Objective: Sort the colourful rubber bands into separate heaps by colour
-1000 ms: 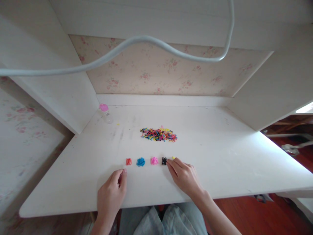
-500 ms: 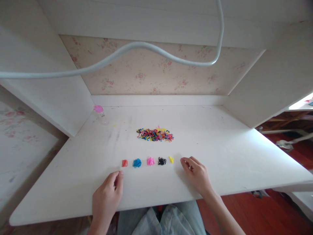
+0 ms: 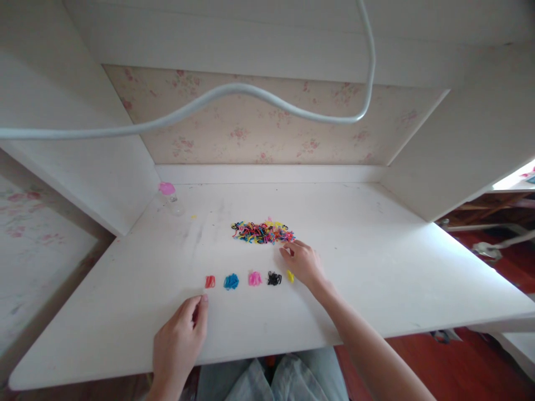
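Observation:
A mixed heap of small rubber bands (image 3: 262, 232) in several colours lies mid-table. Nearer me is a row of little sorted piles: red bands (image 3: 210, 282), blue bands (image 3: 231, 281), pink bands (image 3: 254, 278), black bands (image 3: 274, 278) and yellow bands (image 3: 290, 276). My right hand (image 3: 304, 263) reaches to the heap's right end, its thumb and forefinger slightly apart, with no band visible between them. Just below the red pile, my left hand (image 3: 179, 334) rests on the table, thumb and fingers closed together; I see nothing in it.
A clear container with a pink top (image 3: 167, 189) stands at the back left of the white table (image 3: 376, 267). One stray yellow bit (image 3: 193, 216) lies near it. A white cable (image 3: 238, 89) hangs across the upper view. Side panels border the table left and right.
My right hand has moved forward and left, from beside the yellow pile to the right end of the mixed heap. My left hand has stayed by the red pile.

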A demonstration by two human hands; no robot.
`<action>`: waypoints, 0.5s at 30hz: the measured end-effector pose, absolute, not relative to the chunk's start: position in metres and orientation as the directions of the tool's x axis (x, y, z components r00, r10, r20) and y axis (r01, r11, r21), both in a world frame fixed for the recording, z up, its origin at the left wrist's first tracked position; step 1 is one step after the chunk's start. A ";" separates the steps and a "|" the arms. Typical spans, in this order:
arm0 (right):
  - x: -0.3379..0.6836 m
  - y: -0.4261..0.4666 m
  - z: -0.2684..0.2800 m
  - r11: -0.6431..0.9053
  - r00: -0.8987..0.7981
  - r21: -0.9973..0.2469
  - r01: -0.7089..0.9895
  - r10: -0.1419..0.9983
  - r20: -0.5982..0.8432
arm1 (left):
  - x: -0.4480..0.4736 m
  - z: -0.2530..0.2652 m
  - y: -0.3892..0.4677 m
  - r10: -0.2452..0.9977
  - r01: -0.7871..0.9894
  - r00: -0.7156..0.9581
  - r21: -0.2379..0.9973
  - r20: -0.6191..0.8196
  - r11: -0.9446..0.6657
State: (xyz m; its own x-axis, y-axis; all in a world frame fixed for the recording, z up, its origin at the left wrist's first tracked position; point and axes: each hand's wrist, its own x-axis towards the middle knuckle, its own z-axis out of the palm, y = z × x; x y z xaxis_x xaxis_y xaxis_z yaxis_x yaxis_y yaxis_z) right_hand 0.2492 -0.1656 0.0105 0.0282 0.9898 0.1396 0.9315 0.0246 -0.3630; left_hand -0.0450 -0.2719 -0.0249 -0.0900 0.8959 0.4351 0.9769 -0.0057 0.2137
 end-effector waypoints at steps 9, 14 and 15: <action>0.239 -0.147 0.006 -0.056 0.080 -0.262 0.964 0.993 0.085 | -0.045 -0.026 -0.271 0.906 0.974 -0.093 0.226 0.413 -0.004; 0.245 -0.149 0.005 0.017 0.037 -0.342 0.939 0.988 0.151 | -0.045 -0.027 -0.271 0.905 0.969 -0.102 0.249 0.412 -0.004; 0.248 -0.150 0.006 0.031 0.034 -0.381 0.924 0.986 0.162 | -0.046 -0.027 -0.271 0.907 0.967 -0.102 0.254 0.408 -0.005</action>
State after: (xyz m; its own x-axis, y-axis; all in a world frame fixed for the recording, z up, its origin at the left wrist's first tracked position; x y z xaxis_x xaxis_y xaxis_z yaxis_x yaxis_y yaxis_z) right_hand 0.2484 -0.1500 0.0055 0.0336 0.9863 0.1616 0.9241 0.0309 -0.3810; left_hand -0.0456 -0.2711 -0.0266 -0.1020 0.9074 0.4078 0.9672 -0.0053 0.2538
